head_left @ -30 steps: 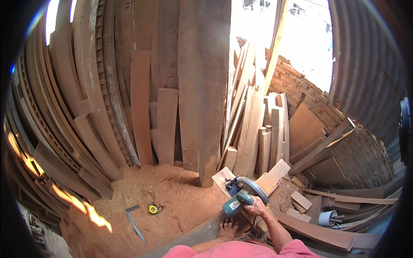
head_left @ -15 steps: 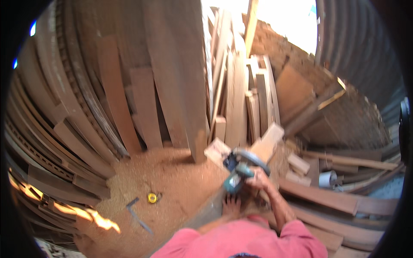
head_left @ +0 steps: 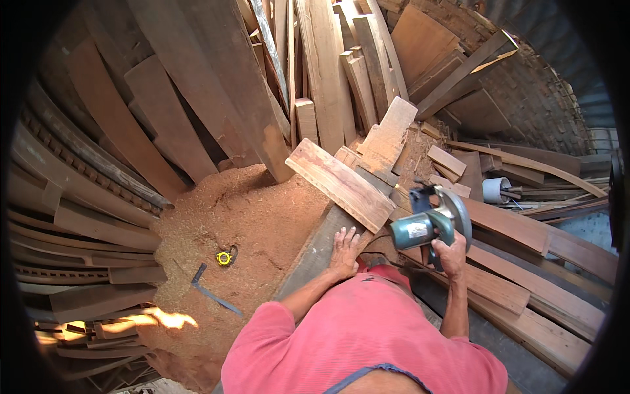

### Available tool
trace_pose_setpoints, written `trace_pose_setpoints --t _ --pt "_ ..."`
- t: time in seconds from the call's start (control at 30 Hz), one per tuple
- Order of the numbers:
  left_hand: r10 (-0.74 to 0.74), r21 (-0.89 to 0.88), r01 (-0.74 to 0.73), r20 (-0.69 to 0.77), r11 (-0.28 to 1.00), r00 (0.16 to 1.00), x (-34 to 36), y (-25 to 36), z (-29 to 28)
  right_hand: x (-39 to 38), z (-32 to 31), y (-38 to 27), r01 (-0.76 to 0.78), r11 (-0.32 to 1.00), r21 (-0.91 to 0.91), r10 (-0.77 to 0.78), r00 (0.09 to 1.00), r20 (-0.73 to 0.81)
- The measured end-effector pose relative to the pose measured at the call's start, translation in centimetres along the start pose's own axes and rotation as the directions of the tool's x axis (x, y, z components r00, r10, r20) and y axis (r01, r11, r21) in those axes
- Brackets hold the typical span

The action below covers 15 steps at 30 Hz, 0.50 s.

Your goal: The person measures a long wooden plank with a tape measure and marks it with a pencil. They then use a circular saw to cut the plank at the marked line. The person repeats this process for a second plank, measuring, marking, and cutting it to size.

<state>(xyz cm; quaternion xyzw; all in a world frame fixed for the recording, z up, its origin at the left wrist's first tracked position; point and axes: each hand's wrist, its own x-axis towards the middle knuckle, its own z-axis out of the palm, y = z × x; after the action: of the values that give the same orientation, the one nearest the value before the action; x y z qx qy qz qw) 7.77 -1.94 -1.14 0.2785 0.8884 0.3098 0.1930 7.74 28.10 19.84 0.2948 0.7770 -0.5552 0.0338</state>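
My right hand (head_left: 449,255) is closed around the handle of a teal circular saw (head_left: 415,230), whose round blade guard is on the far right side. The saw is held to the right of a short wooden board (head_left: 341,185), apart from it. That board lies slantwise across the grey work plank (head_left: 307,257). My left hand (head_left: 345,253) rests on the plank with fingers spread, close to the near edge of the short board, and holds nothing. Another light board (head_left: 390,134) lies beyond the short one. Whether the saw's blade is turning cannot be made out.
A yellow tape measure (head_left: 225,258) and a dark metal square (head_left: 213,292) lie on the sawdust-covered ground (head_left: 262,213) at left. Tall planks (head_left: 321,72) lean at the back. Stacked boards (head_left: 518,295) and a white pail (head_left: 495,190) stand to the right.
The saw in my right hand has moved right, away from the short board, which now shows more fully. My view has tilted downward. The left hand still lies on the plank.
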Motion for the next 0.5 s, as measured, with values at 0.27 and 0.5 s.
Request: trace_pose_setpoints --t 0.27,0.5 --pt "0.106 -0.049 -0.106 -0.007 0.993 0.994 -0.8 -1.4 -1.7 -1.9 -1.8 7.4 -0.192 0.981 -0.038 0.186 0.975 -0.12" --pt "0.112 0.11 -0.109 -0.018 0.988 0.994 -0.4 -1.5 -0.6 -5.5 -1.6 18.0 -0.323 0.945 -0.042 0.321 0.946 -0.051"
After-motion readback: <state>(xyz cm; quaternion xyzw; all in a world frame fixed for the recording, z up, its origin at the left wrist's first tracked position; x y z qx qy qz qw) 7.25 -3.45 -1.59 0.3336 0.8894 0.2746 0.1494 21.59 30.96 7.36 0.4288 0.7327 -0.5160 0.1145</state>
